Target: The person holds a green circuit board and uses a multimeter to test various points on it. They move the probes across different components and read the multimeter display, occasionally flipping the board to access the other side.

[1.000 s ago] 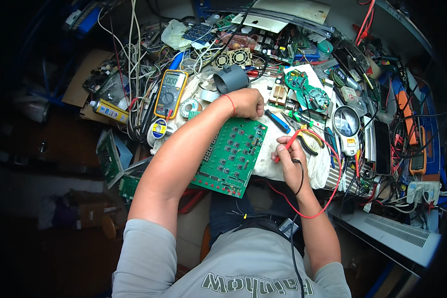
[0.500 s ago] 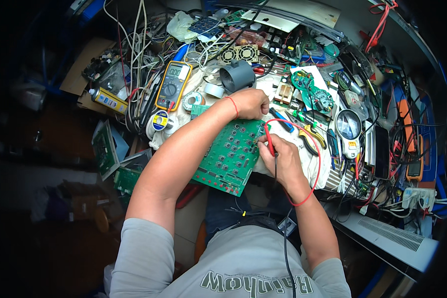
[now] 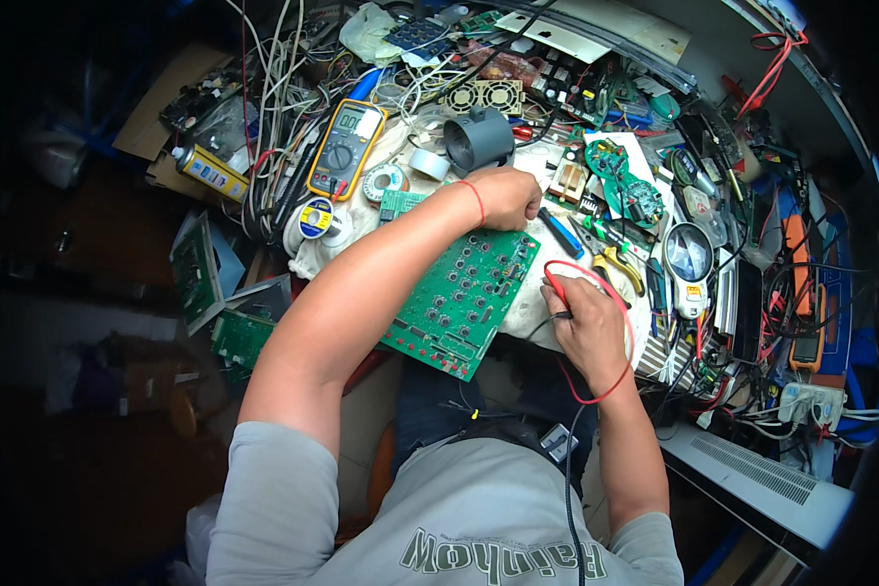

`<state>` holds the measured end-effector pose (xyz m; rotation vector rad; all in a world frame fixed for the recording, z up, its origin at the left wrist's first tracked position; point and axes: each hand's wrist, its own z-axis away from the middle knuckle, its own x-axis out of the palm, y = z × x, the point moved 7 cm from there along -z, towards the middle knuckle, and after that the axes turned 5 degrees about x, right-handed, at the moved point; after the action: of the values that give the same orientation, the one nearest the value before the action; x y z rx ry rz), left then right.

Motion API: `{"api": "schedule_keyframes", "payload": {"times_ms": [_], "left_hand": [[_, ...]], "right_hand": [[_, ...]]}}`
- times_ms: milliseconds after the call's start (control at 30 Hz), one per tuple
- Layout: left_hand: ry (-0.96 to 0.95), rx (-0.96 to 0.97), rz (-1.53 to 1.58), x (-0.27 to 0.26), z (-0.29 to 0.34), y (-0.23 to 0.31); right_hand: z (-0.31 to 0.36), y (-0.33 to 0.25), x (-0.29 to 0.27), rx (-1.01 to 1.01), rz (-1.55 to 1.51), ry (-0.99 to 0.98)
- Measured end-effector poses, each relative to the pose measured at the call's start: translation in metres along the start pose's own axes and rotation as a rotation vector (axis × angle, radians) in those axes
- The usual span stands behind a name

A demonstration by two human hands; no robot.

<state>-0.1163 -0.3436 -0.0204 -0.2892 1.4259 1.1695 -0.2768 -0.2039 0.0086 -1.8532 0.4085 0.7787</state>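
Observation:
A green circuit board (image 3: 459, 293) with rows of round black parts and red parts along its near edge reaches over the table's front edge. My left hand (image 3: 510, 198) is closed at the board's far edge, its fingertips partly hidden; the forearm crosses over the board's left side. Off the right edge of the board, my right hand (image 3: 593, 322) is closed around a red test probe (image 3: 554, 283) and a black test probe (image 3: 563, 314). The probes' tips do not touch the board. Beyond my left forearm lies a yellow multimeter (image 3: 347, 148) with its display lit.
Solder spools (image 3: 314, 218), a white tape roll (image 3: 430, 164) and a grey cylindrical housing (image 3: 479, 142) stand past the board. Yellow-handled pliers (image 3: 619, 271) and a magnifier (image 3: 689, 256) lie to the right. Tangled cables (image 3: 273, 127) and loose boards crowd the back.
My right hand has drawn right, away from the board, taking both probes with it. My left hand stays at the board's far edge. The whole view has shifted slightly.

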Motion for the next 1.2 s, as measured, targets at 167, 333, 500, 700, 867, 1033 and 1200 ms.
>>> {"api": "schedule_keyframes", "payload": {"times_ms": [167, 333, 500, 700, 867, 1033, 1200], "left_hand": [[-0.017, -0.061, 0.005, 0.004, 0.004, 0.001], [0.03, -0.013, 0.014, -0.007, 0.013, 0.009], [0.339, 0.018, 0.208, -0.055, 0.058, 0.016], [1.044, -0.113, 0.534, -0.078, 0.24, 0.0], [1.302, -0.505, 0.729, 0.033, 0.356, -0.016], [1.268, -0.807, 1.093, 0.16, 0.376, -0.012], [1.311, -0.697, 1.172, 0.186, 0.358, -0.003]], "right_hand": [[0.003, 0.02, 0.006, 0.04, 0.116, -0.024], [-0.01, 0.029, 0.027, 0.001, 0.28, -0.101], [-0.018, 0.032, 0.04, -0.007, 0.372, -0.12], [-0.022, 0.031, 0.042, 0.082, 0.316, -0.22], [-0.023, 0.031, 0.042, 0.062, 0.344, -0.183], [-0.02, 0.027, 0.045, -0.046, 0.327, -0.077], [-0.02, 0.023, 0.046, -0.025, 0.351, -0.066]]}}
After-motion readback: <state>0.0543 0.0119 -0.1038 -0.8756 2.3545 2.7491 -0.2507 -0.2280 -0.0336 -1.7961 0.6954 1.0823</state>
